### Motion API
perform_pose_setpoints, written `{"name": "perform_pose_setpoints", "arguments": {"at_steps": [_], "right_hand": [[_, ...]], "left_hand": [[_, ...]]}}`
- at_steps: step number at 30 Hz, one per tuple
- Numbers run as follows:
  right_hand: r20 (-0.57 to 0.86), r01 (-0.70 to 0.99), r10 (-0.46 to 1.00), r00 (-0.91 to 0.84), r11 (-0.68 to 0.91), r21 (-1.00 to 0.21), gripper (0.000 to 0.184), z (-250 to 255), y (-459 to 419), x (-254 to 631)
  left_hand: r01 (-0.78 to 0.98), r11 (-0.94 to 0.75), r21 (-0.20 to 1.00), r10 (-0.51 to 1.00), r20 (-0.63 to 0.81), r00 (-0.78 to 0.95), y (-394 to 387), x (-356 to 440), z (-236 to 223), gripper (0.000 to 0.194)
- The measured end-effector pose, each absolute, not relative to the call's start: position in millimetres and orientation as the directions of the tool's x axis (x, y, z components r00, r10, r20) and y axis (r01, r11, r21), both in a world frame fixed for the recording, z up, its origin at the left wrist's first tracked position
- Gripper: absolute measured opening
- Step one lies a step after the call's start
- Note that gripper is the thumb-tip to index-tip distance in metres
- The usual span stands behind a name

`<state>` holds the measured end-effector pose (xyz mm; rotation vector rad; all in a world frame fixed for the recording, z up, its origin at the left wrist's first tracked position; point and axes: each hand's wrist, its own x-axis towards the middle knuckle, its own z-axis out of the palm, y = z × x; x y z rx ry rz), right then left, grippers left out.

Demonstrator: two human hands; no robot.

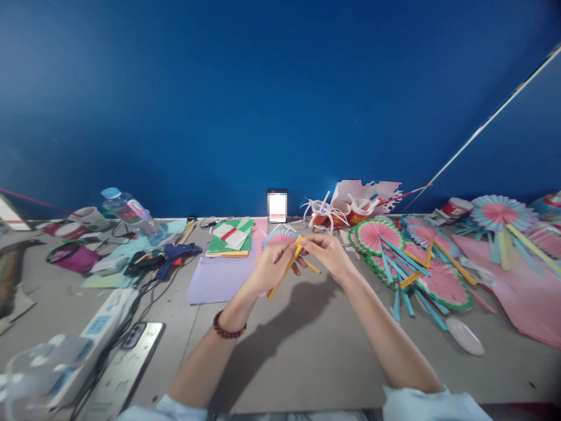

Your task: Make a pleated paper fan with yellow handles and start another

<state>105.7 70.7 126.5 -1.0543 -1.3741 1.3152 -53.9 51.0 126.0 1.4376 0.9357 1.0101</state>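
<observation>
Both of my hands meet above the middle of the table. My left hand (274, 266) closes around a yellow paper strip (286, 273) that slants down to the left. At the strip's upper end, my right hand (325, 251) pinches it between thumb and fingertips. Just behind my left hand shows a pleated paper fan (279, 237) in pink and blue; its lower part is hidden by the hand. A second yellow piece (312, 266) sticks out below my right hand, and whether it joins the fan I cannot tell.
Left of my hands lie purple paper (214, 286), stacked coloured sheets (230, 237), a blue glue gun (175, 257), a phone (135, 356) and a power strip (96, 339). Watermelon-patterned fans (447, 283) and a white spoon-like piece (465, 336) lie right. A blue wall (280, 105) stands behind.
</observation>
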Motion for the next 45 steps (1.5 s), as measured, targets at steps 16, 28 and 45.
{"name": "perform_pose_setpoints", "arguments": {"at_steps": [16, 28, 45], "right_hand": [[0.170, 0.079, 0.982, -0.080, 0.176, -0.981, 0.028, 121.2, 71.1, 106.1], [0.169, 0.067, 0.985, -0.043, 0.172, -0.983, 0.028, 121.3, 71.8, 107.9], [0.154, 0.083, 0.988, -0.003, 0.154, -0.985, 0.029, 120.0, 73.3, 107.7]], "left_hand": [[0.047, -0.046, 0.998, 0.922, 0.025, 0.387, 49.8, -56.2, 128.0, 0.048], [-0.046, 0.048, 0.998, 0.908, -0.024, 0.417, 52.4, -55.8, 127.9, 0.047], [-0.001, 0.000, 1.000, 0.896, 0.001, 0.444, 53.0, -56.4, 123.2, 0.050]]}}
